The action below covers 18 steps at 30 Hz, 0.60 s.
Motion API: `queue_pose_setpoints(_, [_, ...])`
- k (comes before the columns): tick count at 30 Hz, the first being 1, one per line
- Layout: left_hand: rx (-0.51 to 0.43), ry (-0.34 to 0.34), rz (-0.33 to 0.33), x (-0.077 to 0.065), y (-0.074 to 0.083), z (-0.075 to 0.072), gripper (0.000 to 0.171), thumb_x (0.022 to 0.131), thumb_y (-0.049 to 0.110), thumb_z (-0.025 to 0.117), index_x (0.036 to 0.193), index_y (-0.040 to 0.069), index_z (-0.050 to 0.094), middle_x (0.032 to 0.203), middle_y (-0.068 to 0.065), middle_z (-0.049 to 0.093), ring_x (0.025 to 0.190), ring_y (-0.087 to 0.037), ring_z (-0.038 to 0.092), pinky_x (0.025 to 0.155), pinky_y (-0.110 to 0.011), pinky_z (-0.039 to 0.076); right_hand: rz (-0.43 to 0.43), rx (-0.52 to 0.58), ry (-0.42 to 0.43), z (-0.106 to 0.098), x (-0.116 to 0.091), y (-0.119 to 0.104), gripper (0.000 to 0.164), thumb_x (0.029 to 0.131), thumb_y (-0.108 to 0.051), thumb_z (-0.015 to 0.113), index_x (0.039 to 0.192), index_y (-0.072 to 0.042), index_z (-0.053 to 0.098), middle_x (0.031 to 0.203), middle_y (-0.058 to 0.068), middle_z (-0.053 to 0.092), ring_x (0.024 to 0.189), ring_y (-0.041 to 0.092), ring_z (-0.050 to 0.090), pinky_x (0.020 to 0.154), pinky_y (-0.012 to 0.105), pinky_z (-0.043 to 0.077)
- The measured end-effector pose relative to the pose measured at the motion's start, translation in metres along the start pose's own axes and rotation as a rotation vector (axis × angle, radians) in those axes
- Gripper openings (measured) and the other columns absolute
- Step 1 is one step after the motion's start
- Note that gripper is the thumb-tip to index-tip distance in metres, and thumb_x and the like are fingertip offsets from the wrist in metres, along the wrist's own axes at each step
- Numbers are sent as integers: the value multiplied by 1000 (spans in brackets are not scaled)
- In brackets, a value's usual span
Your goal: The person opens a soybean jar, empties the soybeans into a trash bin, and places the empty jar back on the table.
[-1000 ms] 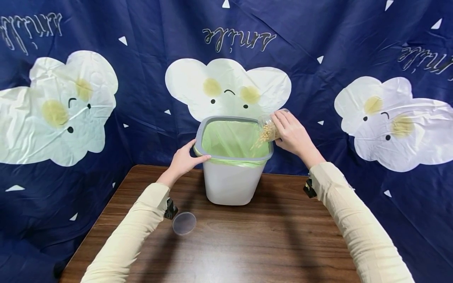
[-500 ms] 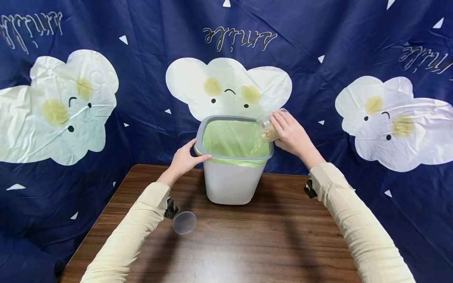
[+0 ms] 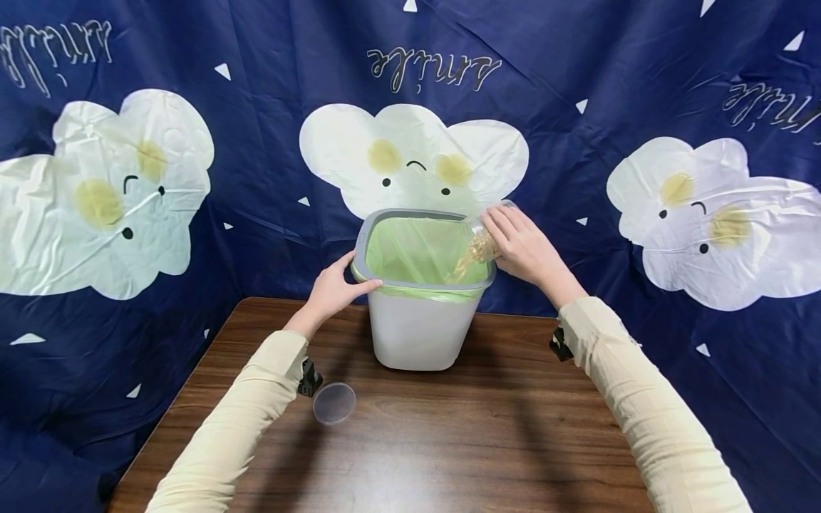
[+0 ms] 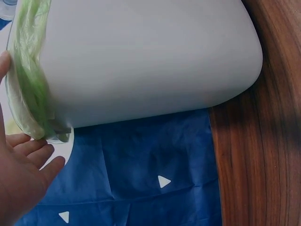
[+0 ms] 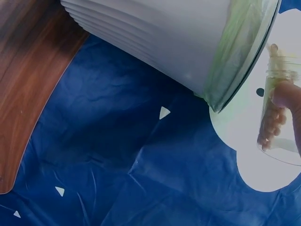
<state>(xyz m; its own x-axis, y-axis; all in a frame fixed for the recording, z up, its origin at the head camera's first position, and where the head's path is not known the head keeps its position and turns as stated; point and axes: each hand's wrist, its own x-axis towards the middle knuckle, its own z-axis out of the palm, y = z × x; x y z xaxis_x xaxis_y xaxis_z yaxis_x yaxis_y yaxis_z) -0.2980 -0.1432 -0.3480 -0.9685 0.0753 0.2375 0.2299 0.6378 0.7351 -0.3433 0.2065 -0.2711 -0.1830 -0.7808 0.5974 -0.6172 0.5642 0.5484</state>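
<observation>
On the table stands a white trash bin (image 3: 417, 331) with a grey rim, lined with a green plastic bag (image 3: 410, 249). My left hand (image 3: 330, 293) grips the rim at its left corner, thumb on the front edge. In the left wrist view its fingers (image 4: 35, 153) lie at the bag's folded edge. My right hand (image 3: 524, 246) holds a clear jar (image 3: 473, 226) over the right side of the bin, mouth tilted down to the left. Pale yellow beans (image 3: 477, 249), soybeans by their look, stream from it into the bag. Beans also show inside the jar (image 5: 291, 148) in the right wrist view.
A clear round lid (image 3: 334, 404) lies flat on the brown wooden table (image 3: 398, 456), near the left wrist. Behind the table hangs a dark blue curtain (image 3: 256, 178) printed with white clouds, close to the bin's back.
The right hand has shifted slightly left and tipped the jar further, and beans keep falling into the bag. The left hand and the bin have stayed in place.
</observation>
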Motion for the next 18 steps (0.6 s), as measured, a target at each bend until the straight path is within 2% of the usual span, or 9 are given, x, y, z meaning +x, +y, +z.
queue_pose_setpoints(13, [-1,4,-3,0,-2,2,89,72,55,67,142,13,31,138,-12,41,125,-32,38,98,-48,34,25,12,-43,-2,0,1,77,54,-6,73,124,10,46,120,25,49,115,38,43,98,48,34])
queue_pose_setpoints(18, [-10,5,-3,1,-2,1,90,71,56,67,142,13,31,138,-12,41,126,-32,37,99,-48,34,87,-2,12,1,2,1,76,54,-6,73,123,10,46,119,25,50,112,39,45,97,48,35])
